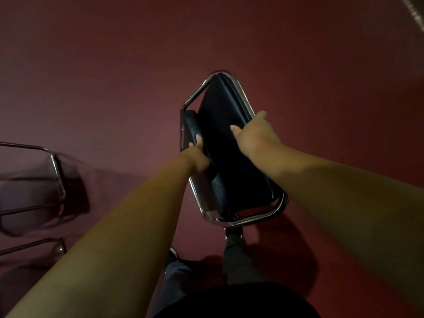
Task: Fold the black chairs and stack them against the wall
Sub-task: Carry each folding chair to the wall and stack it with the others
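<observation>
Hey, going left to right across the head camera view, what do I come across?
Chrome tube frames → left hand → folded black chair, gripped by both hands → right hand → shiny metal strip in the top right corner.

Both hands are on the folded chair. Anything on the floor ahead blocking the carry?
Nothing visible does. The left hand and right hand grip the black chair directly, and the red floor beyond it shows no obstacle. Off to the left stand chrome chair frames, apart from it. The wall is not in view.

Left hand (198,157) curled; right hand (254,136) pinching
</observation>
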The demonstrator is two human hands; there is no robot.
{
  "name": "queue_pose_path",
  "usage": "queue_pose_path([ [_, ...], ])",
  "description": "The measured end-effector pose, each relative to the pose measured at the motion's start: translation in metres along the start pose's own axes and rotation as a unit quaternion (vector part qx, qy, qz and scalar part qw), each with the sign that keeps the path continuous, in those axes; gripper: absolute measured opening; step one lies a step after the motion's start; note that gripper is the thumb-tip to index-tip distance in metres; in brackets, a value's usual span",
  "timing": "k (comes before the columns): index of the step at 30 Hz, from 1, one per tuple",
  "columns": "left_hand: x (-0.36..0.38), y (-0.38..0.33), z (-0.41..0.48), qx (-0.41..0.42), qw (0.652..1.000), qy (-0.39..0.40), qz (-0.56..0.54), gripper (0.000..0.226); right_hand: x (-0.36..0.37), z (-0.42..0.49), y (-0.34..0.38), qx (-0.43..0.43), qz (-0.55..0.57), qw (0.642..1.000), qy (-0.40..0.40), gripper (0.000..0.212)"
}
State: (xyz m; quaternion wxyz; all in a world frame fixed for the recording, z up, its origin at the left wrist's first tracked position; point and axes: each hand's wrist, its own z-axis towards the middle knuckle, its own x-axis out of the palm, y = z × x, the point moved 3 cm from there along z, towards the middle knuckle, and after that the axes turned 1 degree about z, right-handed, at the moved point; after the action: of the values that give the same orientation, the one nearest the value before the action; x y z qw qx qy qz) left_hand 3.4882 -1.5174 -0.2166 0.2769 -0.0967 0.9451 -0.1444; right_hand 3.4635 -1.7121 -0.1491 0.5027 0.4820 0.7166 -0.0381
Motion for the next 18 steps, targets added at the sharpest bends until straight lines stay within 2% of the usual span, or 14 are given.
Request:
queue_pose_path([
  [3, -0.011, -0.007, -0.001, -0.002, 1.000, -0.016, 0.000, 0.107, -0.003, 0.006, 0.006, -0.003, -0.012, 1.000, -0.003, 0.064],
  [7, -0.029, 0.001, -0.012, 0.007, 0.997, -0.046, -0.053, 0.096, -0.007, 0.015, 0.019, 0.003, -0.025, 1.000, 0.006, 0.063],
  [12, -0.066, -0.008, -0.040, 0.040, 0.994, -0.090, 0.045, 0.057, -0.007, 0.024, 0.056, -0.015, -0.069, 0.997, 0.020, 0.063],
  [18, -0.144, -0.017, -0.060, 0.075, 0.979, -0.178, 0.059, 0.046, 0.007, 0.028, 0.119, -0.075, -0.125, 0.989, 0.035, 0.062],
])
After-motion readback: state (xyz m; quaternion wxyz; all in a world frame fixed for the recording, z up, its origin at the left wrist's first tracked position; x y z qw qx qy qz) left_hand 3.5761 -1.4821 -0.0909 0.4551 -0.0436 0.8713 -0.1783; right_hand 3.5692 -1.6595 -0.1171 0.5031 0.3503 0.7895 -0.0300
